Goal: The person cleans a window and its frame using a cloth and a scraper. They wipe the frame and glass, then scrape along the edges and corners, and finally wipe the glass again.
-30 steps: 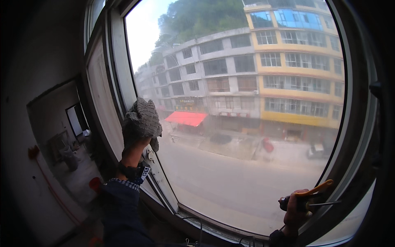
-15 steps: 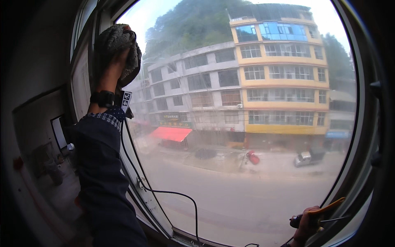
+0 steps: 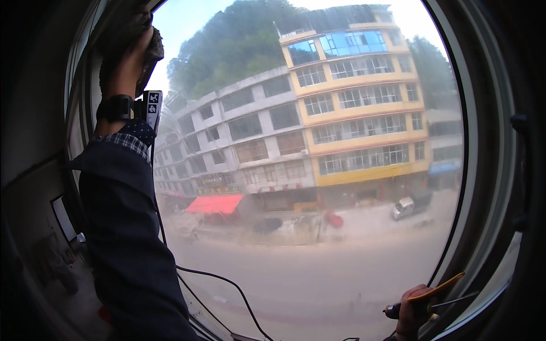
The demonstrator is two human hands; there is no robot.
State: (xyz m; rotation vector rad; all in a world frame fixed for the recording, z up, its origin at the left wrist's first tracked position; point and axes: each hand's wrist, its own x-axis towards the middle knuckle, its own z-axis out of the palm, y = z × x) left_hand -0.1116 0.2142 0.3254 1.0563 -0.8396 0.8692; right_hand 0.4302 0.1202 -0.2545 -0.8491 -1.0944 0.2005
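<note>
My left hand (image 3: 126, 63) is raised at the upper left, pressed to the window frame and closed on a dark grey rag (image 3: 152, 54). Part of its fingers is lost in shadow. Low on the right, my right hand (image 3: 407, 314) is wrapped round a screwdriver (image 3: 392, 311) with a dark handle, its metal shaft pointing right. Together with it the same hand holds a flat yellow-orange tool (image 3: 442, 287), whose kind I cannot make out. The big window pane (image 3: 341, 256) in front of me looks hazy and streaked.
A watch and a small device (image 3: 152, 108) are strapped to my left wrist. From the device a black cable (image 3: 227, 279) hangs across the lower pane. The window frame (image 3: 462, 170) curves along the right. Beyond the glass lie a street and buildings; a dim room shows at the left.
My left hand with the rag has moved up and slightly left along the frame. The view has shifted, and my right hand keeps hold of both tools.
</note>
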